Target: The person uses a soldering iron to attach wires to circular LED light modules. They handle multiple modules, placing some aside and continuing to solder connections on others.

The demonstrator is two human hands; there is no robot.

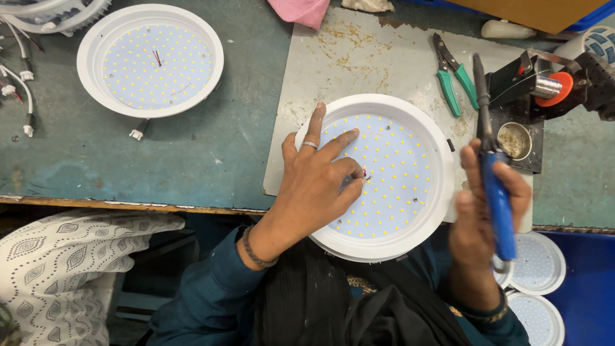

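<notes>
Two hands at one round light panel on the counter: left hand fingers spread, pressing its centre; right hand, at 3 o'clock, wraps the soldering iron, tip toward 12.

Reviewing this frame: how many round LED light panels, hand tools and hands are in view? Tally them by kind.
Round LED light panels: 4 (one under the left hand at, one upper left, two lower right)
Blue-handled soldering iron, held in the right hand: 1
Green-handled pliers: 1
Hands: 2
Total: 8
</notes>
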